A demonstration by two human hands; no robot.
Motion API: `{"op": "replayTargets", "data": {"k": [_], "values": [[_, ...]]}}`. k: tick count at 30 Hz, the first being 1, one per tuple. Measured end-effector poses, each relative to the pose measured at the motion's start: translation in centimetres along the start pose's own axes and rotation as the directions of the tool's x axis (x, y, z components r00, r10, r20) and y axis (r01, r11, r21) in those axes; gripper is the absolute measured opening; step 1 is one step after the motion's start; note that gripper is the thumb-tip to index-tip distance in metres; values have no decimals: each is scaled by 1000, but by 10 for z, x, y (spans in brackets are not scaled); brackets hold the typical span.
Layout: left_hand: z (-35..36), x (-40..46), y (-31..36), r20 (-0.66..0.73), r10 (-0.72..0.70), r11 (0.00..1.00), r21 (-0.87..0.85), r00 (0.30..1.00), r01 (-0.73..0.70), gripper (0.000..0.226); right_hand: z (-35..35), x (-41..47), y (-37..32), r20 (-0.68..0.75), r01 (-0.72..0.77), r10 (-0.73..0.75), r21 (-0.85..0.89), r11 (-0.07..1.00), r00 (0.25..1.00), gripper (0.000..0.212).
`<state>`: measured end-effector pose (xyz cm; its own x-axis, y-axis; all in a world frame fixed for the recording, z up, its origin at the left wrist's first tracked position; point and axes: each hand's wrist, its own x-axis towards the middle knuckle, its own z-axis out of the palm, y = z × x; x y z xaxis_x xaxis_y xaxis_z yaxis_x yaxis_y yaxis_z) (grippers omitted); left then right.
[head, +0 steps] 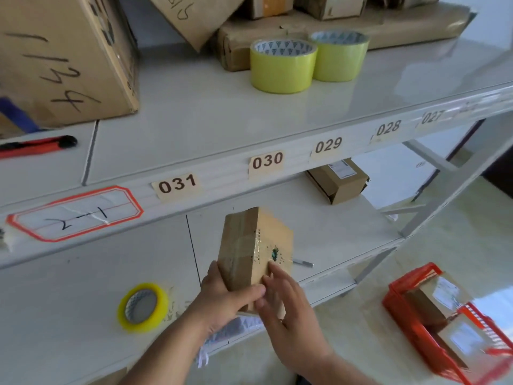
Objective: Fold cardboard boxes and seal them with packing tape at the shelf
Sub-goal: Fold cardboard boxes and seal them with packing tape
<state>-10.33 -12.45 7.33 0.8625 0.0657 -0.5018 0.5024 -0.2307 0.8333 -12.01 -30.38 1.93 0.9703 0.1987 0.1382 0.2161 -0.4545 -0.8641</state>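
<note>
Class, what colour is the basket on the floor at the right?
Red-orange basket, clearest in the head view.

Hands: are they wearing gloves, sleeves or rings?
No gloves. The left hand and right hand are bare, and both forearms are bare as far as the picture shows, with no sleeves, watch or bracelet. No rings show on the blurry fingers.

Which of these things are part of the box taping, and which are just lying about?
In use: small taped box, left hand, right hand, tape roll on the lower shelf.
Lying about: two spare tape rolls, box cutter, red basket, big marked carton.
</note>
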Motion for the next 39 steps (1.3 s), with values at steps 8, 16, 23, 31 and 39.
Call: {"op": "replayTargets", "data": {"k": [8, 16, 23, 31, 39], "values": [[63, -34, 22, 12, 472, 629, 695, 882, -347, 136, -72, -8, -35, 10, -353, 526, 751, 558, 851, 65], [130, -29, 54, 465, 784, 136, 520, 412, -844, 73, -146, -26, 3, -114, -281, 666, 844, 456, 737, 105], [214, -20, 97, 682, 643, 203, 287, 349, -936, 47, -229, -47, 37, -27, -168, 623, 953, 252, 782, 52], [321, 13, 144, 583, 44, 982, 125, 811, -143, 60, -335, -80, 94, -154, -90, 735, 955, 281, 660, 43], [454, 28, 138, 670, 87, 928, 215, 737, -305, 41, -385, -121, 173, -276, -224, 872, 894, 388, 405, 26]]}}
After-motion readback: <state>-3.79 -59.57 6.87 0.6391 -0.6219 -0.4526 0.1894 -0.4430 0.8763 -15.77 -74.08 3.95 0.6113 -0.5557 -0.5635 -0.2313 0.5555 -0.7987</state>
